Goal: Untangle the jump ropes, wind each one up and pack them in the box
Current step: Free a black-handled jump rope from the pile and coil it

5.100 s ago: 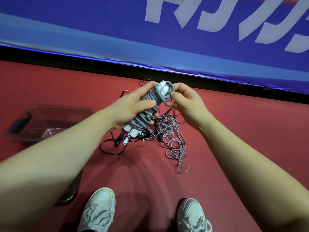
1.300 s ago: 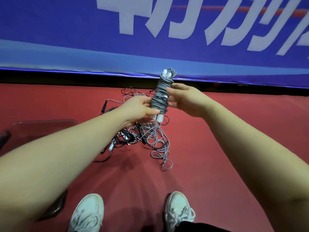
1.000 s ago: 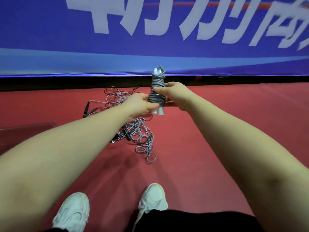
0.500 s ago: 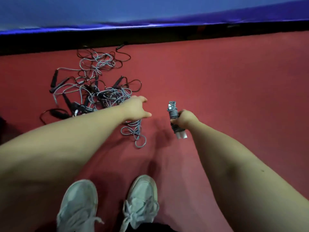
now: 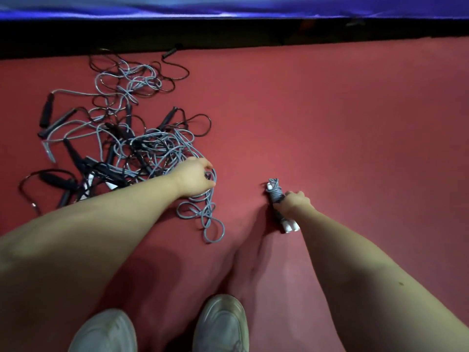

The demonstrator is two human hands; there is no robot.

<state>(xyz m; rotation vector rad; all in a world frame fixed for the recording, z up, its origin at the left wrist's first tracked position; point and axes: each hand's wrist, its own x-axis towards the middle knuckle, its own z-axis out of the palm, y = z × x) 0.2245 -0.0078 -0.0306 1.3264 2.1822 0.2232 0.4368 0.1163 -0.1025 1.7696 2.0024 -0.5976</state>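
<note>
Right hand (image 5: pixel 294 202) grips the wound rope (image 5: pixel 275 195) tight, low by the red floor (image 5: pixel 330 123). Left hand (image 5: pixel 194 179) curls its fingers round a grey loop at the right edge of the pile (image 5: pixel 152 146), left of the wound rope.

Dim, warm light falls on you from overhead, and soft shadows of your arms pool on the red floor (image 5: pixel 330 118) ahead of your shoes (image 5: pixel 220 323). Shoes and tangled ropes (image 5: pixel 132 148) smear with blur, a sheen glints off the blue banner (image 5: pixel 228 6), and your forearms (image 5: pixel 76 250) balloon at the wide-angle edges.
</note>
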